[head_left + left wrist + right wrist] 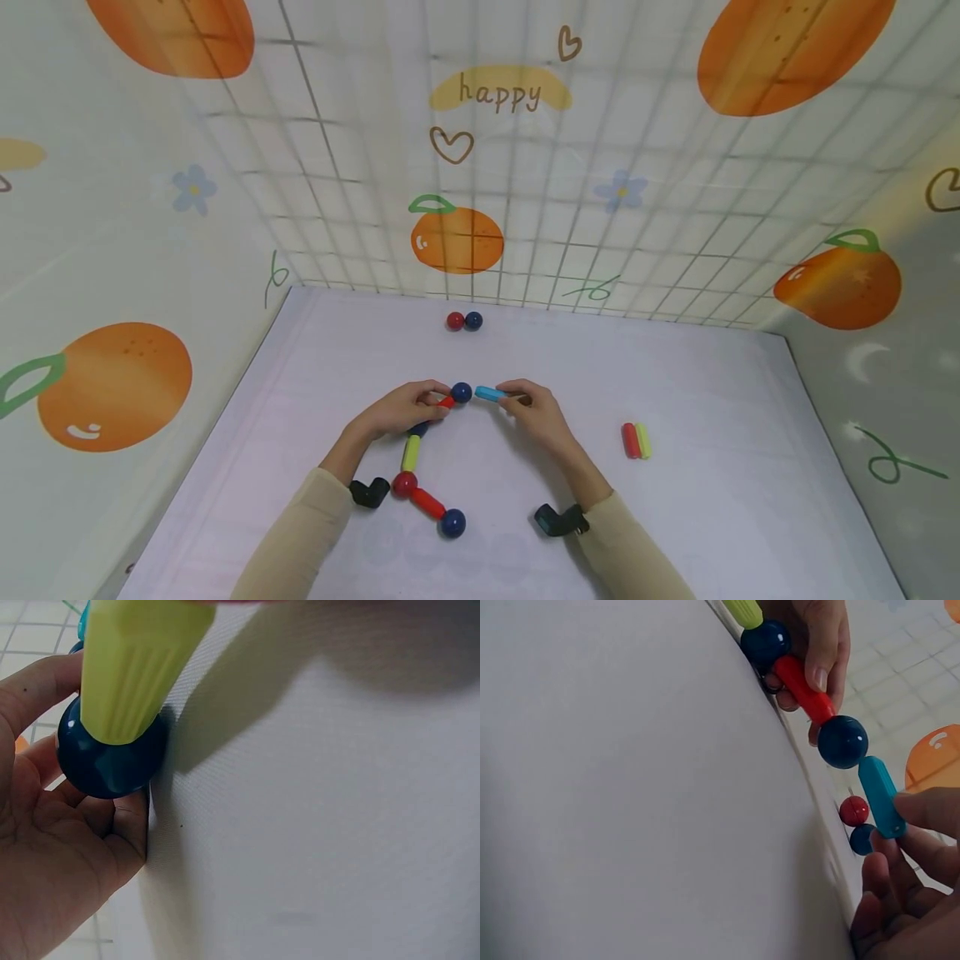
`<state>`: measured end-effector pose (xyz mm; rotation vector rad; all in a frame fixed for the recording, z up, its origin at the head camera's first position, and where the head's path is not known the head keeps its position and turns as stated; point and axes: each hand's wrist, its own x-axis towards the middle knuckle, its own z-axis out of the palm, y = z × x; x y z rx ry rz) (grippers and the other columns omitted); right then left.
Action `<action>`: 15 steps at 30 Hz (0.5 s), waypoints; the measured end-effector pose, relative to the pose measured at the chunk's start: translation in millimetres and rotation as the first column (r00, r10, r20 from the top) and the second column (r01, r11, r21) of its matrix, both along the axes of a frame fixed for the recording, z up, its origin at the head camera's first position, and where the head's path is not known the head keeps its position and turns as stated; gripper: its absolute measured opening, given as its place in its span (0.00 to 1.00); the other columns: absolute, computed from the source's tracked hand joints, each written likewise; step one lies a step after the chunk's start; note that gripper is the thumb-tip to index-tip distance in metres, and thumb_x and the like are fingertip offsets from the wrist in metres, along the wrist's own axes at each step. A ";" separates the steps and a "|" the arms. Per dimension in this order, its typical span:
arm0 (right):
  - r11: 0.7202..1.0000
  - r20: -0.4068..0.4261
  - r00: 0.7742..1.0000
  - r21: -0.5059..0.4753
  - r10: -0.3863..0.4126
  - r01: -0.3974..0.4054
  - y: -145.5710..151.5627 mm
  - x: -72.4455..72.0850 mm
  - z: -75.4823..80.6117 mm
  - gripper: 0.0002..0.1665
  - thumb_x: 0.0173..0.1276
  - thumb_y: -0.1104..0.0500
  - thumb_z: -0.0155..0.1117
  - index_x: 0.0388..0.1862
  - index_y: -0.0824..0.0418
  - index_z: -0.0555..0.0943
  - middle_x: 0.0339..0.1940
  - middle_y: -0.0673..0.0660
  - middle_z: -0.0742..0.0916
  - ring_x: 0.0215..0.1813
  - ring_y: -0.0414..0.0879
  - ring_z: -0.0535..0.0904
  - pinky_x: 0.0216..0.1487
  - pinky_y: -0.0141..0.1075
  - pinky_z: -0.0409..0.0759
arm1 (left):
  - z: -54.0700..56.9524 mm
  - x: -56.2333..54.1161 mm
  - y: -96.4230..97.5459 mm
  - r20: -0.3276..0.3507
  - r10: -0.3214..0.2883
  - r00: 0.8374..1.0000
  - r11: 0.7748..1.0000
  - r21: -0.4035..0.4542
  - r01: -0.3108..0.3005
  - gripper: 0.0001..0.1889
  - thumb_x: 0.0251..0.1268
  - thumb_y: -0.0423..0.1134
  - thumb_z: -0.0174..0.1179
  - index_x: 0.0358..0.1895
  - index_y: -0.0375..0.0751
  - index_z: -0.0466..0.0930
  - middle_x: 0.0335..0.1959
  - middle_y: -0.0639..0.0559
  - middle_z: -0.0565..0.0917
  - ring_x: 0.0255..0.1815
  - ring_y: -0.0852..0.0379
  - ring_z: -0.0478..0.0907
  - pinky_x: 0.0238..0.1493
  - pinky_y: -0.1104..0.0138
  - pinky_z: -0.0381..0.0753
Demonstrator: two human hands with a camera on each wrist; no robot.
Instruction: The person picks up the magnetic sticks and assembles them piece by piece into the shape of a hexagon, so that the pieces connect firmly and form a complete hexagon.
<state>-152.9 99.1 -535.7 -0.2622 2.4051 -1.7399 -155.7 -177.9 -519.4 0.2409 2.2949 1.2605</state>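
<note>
My left hand [408, 408] grips a red stick [804, 688] between thumb and fingers. Dark blue balls cap both its ends: one far ball [461, 392] and one near ball [112, 761] by the palm. From the near ball a yellow-green stick [411, 454] runs down to a red ball [405, 484], and a second red stick [428, 503] leads on to another dark blue ball [452, 523]. With thumb and fingertips my right hand [538, 412] pinches a light blue stick [881, 796], its free tip right by the far ball.
A loose red ball [455, 321] and a dark blue ball [473, 321] sit side by side at the table's back. To the right lie a red stick [631, 441] and a yellow-green stick [643, 441]. A patterned curtain over a grid [525, 167] borders the white table [735, 467].
</note>
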 end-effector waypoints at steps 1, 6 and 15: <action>1.000 -0.002 1.000 0.000 0.002 -0.002 -0.7 -0.3 0.1 0.12 0.70 0.62 0.67 0.51 0.59 0.86 0.41 0.54 0.87 0.35 0.49 0.82 0.33 0.35 0.77 | -0.4 -0.2 -0.1 -0.002 -0.001 1.000 1.000 0.002 0.001 0.20 0.70 0.43 0.63 0.63 0.48 0.78 0.37 0.53 0.83 0.38 0.53 0.78 0.43 0.61 0.75; 1.000 -0.007 1.000 0.007 0.014 -0.014 -3.3 -1.8 1.3 0.12 0.69 0.62 0.67 0.51 0.60 0.86 0.40 0.55 0.87 0.36 0.51 0.83 0.33 0.35 0.77 | 0.2 0.1 0.3 -0.003 -0.002 1.000 1.000 0.007 0.002 0.19 0.70 0.42 0.63 0.62 0.47 0.78 0.36 0.53 0.83 0.38 0.53 0.78 0.42 0.61 0.75; 0.999 -0.013 0.999 0.037 0.030 -0.029 -7.0 -9.0 -0.5 0.12 0.70 0.62 0.66 0.51 0.61 0.85 0.39 0.54 0.87 0.33 0.45 0.79 0.31 0.36 0.76 | 0.6 1.5 0.2 -0.025 0.003 1.000 1.000 -0.002 -0.003 0.19 0.70 0.43 0.64 0.62 0.46 0.79 0.35 0.54 0.84 0.36 0.54 0.79 0.41 0.62 0.76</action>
